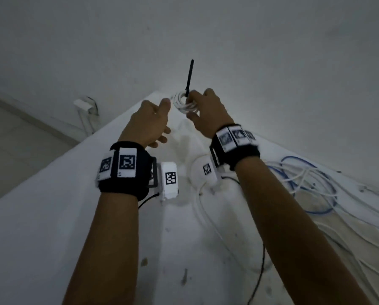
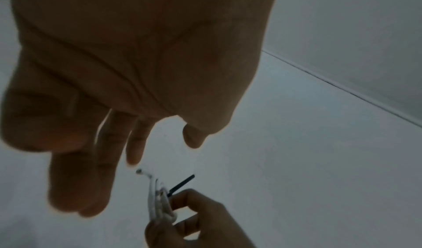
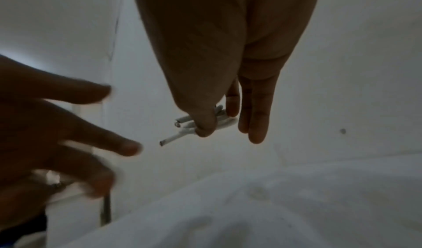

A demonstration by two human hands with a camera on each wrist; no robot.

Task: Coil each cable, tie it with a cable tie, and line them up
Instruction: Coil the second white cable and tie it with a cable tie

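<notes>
A small white coiled cable is held up above the far end of the white table. My right hand pinches the coil between thumb and fingers. A black cable tie is looped on the coil, and its free tail sticks straight up. The left wrist view shows the coil edge-on with the tie tail angled out of it. In the right wrist view the thumb presses on the white strands. My left hand hovers just left of the coil, fingers spread and relaxed, holding nothing.
A tangle of loose white cables and a blue cable lies on the table's right side. A white round device and a white box sit under my wrists. The wall stands close behind; floor lies to the left.
</notes>
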